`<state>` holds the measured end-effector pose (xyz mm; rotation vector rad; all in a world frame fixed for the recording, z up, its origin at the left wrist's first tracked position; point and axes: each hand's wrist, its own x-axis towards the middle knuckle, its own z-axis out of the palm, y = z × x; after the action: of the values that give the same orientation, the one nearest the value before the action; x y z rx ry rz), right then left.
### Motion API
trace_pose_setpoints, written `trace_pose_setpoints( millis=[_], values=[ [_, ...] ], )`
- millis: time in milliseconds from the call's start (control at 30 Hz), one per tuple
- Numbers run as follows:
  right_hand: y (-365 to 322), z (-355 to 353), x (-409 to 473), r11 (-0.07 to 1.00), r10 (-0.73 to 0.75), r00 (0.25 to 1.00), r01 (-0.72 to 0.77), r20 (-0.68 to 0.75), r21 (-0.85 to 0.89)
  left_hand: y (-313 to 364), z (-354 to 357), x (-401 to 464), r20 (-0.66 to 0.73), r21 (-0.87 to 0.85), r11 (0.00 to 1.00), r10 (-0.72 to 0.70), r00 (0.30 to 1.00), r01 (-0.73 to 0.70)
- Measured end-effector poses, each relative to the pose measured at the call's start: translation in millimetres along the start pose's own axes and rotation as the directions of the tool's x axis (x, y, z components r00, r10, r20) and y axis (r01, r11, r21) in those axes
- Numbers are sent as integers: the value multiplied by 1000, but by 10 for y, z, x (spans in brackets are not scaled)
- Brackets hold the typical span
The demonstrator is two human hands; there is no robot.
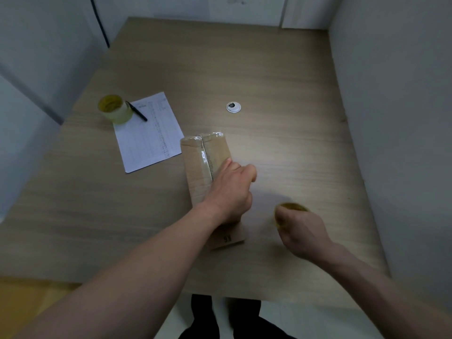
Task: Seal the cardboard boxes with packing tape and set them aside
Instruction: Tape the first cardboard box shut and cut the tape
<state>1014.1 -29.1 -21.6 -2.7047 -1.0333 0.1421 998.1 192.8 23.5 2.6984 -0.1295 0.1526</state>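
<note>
Nearest the person, the right hand (302, 232) is curled round a roll of tape (291, 209), only the yellowish top rim of which shows above the knuckles; it is blurred, so I cannot tell whether a strip runs from it to the box. Just to its left, the left hand (231, 192) lies on the cardboard box (206, 167), palm down over the near half of the lid, fingers bent over the right edge; that grip is pressing rather than clasping. The box rests long-ways on the table (281, 148), with a shiny strip of tape down the middle seam and over the far end.

Risks, as I judge them: the box looks light and flat, so a pull on the roll could drag or swivel it if the pressing hand lifts. The strip could wrinkle or stick to itself, or leave the near end unsealed. The left wrist hides the near seam, so how far the tape reaches there cannot be checked.

Farther off to the left lies a sheet of paper (149, 135) with a pen (137, 111) across its far corner and a second roll of tape (115, 108) touching the pen. A round cable hole (233, 107) sits beyond the box, well apart. Setting the box aside to the left would meet the paper.
</note>
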Motion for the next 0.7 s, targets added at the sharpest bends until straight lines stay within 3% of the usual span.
trace_pose_setpoints(
  millis=[267, 333, 400, 467, 533, 600, 700],
  values=[
    [-13, 245, -328, 997, -74, 988, 79, 138, -26, -70, 12, -15, -60, -137, 990, -32, 998, 24],
    [-7, 328, -362, 998, -47, 987, 51, 154, -21, -76, -3, -4, -27, -185, 982, -50, 998, 44],
    [17, 374, -395, 998, 31, 970, -19, 241, -54, -81, -109, 4, -24, -346, 930, -140, 990, 123],
    [13, 354, -410, 998, 60, 940, -49, 335, -40, -126, -260, -59, -180, -442, 888, -232, 956, 132],
    [-49, 293, -369, 998, 68, 922, -56, 381, -41, -234, -344, -223, -378, -337, 933, -256, 890, 125],
    [-158, 200, -272, 996, 88, 963, -85, 255, -22, -325, -323, -451, -381, -184, 952, -299, 875, 244],
    [-465, -45, -5, 947, 184, 976, -145, -113, 286, -384, -112, -716, -195, -144, 905, -422, 885, 400]
  ],
)
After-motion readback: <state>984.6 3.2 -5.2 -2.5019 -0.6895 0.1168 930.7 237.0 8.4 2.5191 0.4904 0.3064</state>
